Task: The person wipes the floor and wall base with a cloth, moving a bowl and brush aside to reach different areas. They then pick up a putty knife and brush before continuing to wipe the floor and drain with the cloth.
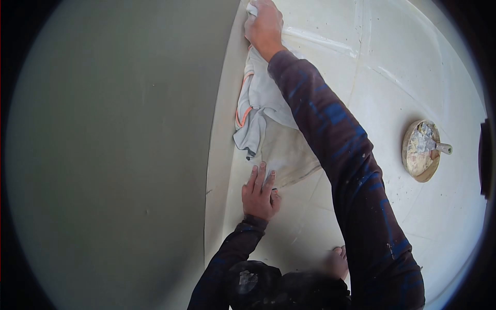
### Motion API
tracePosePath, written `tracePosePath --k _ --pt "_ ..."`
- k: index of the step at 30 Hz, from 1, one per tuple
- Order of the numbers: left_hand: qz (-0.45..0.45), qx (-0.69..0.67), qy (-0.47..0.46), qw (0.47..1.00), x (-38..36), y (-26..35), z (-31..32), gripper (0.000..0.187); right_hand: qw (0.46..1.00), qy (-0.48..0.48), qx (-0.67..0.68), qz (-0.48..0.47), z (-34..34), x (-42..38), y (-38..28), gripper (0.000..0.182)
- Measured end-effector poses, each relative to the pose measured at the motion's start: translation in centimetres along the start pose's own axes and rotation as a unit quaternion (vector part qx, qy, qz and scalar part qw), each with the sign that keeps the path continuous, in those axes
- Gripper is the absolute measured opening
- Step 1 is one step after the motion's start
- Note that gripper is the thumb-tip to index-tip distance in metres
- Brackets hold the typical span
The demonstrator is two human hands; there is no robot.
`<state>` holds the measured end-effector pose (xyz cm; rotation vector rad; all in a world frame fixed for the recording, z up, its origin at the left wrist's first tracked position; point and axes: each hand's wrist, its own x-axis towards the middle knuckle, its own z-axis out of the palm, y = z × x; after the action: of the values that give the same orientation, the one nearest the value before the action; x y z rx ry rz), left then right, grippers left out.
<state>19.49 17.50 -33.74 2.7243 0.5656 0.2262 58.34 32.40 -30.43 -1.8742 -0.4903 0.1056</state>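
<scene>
My right hand (264, 28) reaches far forward along the base of the wall, its fingers closed round a bunched bit of white rag. The rest of this white rag (268, 98), a piece of cloth with orange trim, trails back over the floor beside the skirting, partly hidden behind my right forearm. Close to its near end, my left hand (260, 194) rests on the floor with fingers stretched out and holds nothing. A damp-looking, brownish patch (289, 150) shows on the floor between the rag and my right arm.
A grey-green wall (119, 144) rises on the left, with a pale skirting (219, 134) along its foot. On the light tiled floor (387, 217) to the right stands a round pan (424, 173) of smeared filler, a putty knife (443, 148) lying in it. My bare foot (338, 262) shows below.
</scene>
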Motion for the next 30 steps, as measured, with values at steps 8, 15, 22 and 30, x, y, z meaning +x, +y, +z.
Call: tracePosePath --k 8,15,22,30 --pt "-0.007 -0.018 -0.005 1.000 0.5 0.4 0.0 0.055 0.986 0.006 -0.167 -0.014 0.6 1.5 0.3 0.032" --pt "-0.012 -0.024 -0.013 1.000 -0.7 0.5 -0.1 0.054 0.988 0.021 -0.083 -0.125 -0.1 -1.1 1.8 0.039" --pt "-0.006 -0.035 0.018 0.999 -0.7 0.0 0.5 0.050 0.945 -0.218 -0.112 -0.216 -4.5 -11.7 2.9 0.045" --pt "0.021 -0.056 0.074 0.995 0.4 0.2 0.2 0.044 0.988 -0.064 -0.048 -0.132 -4.1 0.4 6.3 0.039"
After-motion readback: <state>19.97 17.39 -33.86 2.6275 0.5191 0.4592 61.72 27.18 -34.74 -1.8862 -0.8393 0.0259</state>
